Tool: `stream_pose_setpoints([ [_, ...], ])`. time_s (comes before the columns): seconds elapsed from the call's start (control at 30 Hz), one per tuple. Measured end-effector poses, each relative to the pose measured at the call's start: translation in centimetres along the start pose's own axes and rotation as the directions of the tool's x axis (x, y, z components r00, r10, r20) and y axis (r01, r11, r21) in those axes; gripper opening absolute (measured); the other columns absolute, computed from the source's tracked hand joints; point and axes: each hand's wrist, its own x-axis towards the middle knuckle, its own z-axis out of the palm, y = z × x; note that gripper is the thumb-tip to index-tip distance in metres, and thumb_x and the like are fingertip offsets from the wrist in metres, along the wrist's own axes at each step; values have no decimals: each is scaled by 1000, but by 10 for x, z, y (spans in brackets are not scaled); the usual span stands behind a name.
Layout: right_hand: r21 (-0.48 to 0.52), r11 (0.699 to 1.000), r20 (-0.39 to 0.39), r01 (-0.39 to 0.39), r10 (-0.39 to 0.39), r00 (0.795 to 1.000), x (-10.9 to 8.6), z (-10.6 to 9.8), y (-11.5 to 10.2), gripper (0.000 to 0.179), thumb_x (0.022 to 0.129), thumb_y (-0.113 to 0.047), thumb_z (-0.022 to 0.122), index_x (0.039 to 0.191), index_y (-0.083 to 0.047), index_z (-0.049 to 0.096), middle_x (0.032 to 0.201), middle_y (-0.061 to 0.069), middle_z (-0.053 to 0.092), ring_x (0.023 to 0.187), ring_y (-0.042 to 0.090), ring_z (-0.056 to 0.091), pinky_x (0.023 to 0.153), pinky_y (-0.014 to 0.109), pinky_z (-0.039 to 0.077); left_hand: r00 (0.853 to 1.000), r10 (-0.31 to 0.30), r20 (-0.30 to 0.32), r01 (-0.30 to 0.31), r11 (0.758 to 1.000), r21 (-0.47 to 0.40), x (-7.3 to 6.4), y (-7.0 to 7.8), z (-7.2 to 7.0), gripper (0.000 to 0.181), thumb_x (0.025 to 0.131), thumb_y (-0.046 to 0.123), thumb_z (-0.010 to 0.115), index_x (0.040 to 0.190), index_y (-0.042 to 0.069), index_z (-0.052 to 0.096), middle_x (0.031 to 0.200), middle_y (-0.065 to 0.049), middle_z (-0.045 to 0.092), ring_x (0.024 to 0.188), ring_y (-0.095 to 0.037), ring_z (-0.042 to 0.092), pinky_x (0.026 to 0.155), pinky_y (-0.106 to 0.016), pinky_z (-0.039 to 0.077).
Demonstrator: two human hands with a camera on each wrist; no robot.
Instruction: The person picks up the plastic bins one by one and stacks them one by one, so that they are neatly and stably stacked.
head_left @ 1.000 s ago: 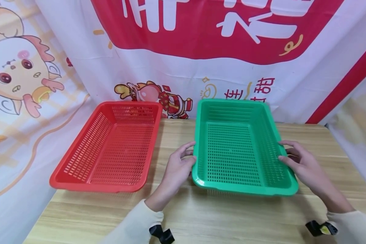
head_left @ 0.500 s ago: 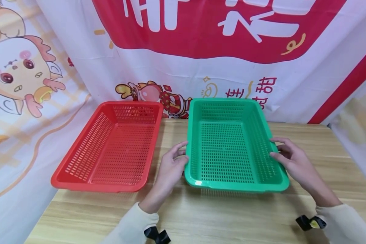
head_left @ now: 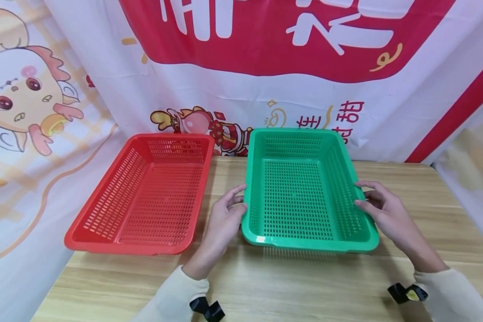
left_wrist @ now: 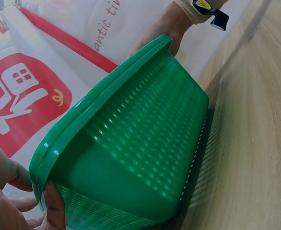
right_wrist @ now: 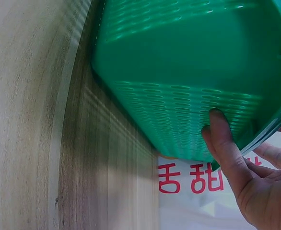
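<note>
A green plastic basket (head_left: 306,244) with slotted walls and floor sits between my hands, nothing inside it. My left hand (head_left: 224,219) grips its left rim, and in the left wrist view thumb and fingers pinch that green edge. On the opposite side my right hand (head_left: 388,217) holds the right rim. The right wrist view shows fingers (right_wrist: 222,136) of this hand under the rim, against the slotted outer wall. Left of the green basket lies a red plastic basket (head_left: 120,247) of similar shape, also with nothing in it, untouched by either hand.
Both baskets are on a light wood-grain table (head_left: 298,290). A white and red printed cloth (head_left: 241,67) hangs behind its back edge. Another cloth with a cartoon animal (head_left: 24,89) hangs along the left side. Black straps (head_left: 206,308) sit on the sleeves' cuffs.
Both hands have shifted the green basket to the left, closer to the red one, mostly during the first half second. Their grip is the same. The red basket has stayed in place.
</note>
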Motion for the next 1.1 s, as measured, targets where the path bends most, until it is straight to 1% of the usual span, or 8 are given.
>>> stream_pose_setpoints([
  [0.3, -5, 1000, 2, 7, -7, 1000, -1, -2, 2, 46, 108, -21, 58, 151, -6, 49, 132, 32, 63, 94, -10, 59, 75, 7, 52, 1000, 0, 27, 0, 1000, 5, -1, 1, 1, 48, 102, 6, 58, 148, 19, 59, 133, -16, 67, 115, -27, 70, 88, -33, 60],
  [0.4, -14, 1000, 16, -3, 4, 1000, -1, -3, -1, 47, 109, -22, 57, 152, -5, 48, 137, 34, 60, 106, 14, 68, 76, 5, 50, 999, 3, 46, -5, 1000, 24, -2, 2, -1, 48, 103, 8, 58, 149, 19, 58, 135, -16, 66, 116, -28, 70, 88, -32, 60],
  [0.5, -32, 999, 30, -18, 19, 999, -2, -4, -5, 49, 110, -24, 55, 153, -3, 46, 144, 33, 55, 119, 42, 65, 78, 5, 51, 997, 12, 73, -16, 998, 53, -3, 2, -4, 49, 103, 10, 58, 151, 20, 56, 138, -14, 64, 115, -27, 70, 83, -31, 59],
  [0.57, -51, 998, 35, -27, 28, 999, -4, -4, -8, 50, 110, -26, 55, 153, -2, 45, 147, 32, 52, 125, 51, 59, 81, 14, 58, 996, 20, 87, -27, 997, 79, -4, 3, -6, 50, 103, 10, 58, 151, 21, 55, 140, -12, 63, 113, -26, 70, 82, -31, 59],
  [0.63, -75, 997, 28, -25, 27, 999, -5, -4, -12, 51, 110, -27, 55, 153, 0, 45, 148, 31, 51, 126, 52, 57, 85, 32, 65, 995, 19, 93, -29, 994, 105, -6, 3, -8, 50, 103, 10, 59, 151, 21, 55, 142, -10, 62, 112, -25, 69, 83, -33, 60],
  [0.73, -105, 994, -9, 1, -2, 1000, -7, -3, -17, 50, 109, -23, 57, 150, 3, 46, 146, 31, 52, 125, 52, 55, 90, 59, 61, 996, 14, 93, -27, 990, 137, -9, 5, -10, 50, 103, 12, 60, 151, 22, 55, 146, -5, 59, 116, -24, 67, 91, -38, 61],
  [0.93, -154, 987, -83, 45, -58, 995, -12, 1, -35, 47, 106, -16, 61, 145, 9, 50, 143, 32, 52, 128, 53, 52, 98, 72, 50, 997, 29, 67, -41, 981, 191, -17, 10, -17, 48, 102, 13, 60, 149, 23, 57, 149, -1, 57, 128, -25, 63, 103, -46, 58],
  [1.1, -177, 981, -89, 73, -90, 992, -17, 7, -53, 49, 105, -18, 64, 146, 6, 51, 144, 30, 53, 130, 52, 52, 97, 76, 50, 996, 71, 60, -82, 973, 216, -24, 14, -25, 48, 101, 12, 62, 148, 19, 58, 150, -4, 58, 134, -27, 59, 110, -52, 53],
])
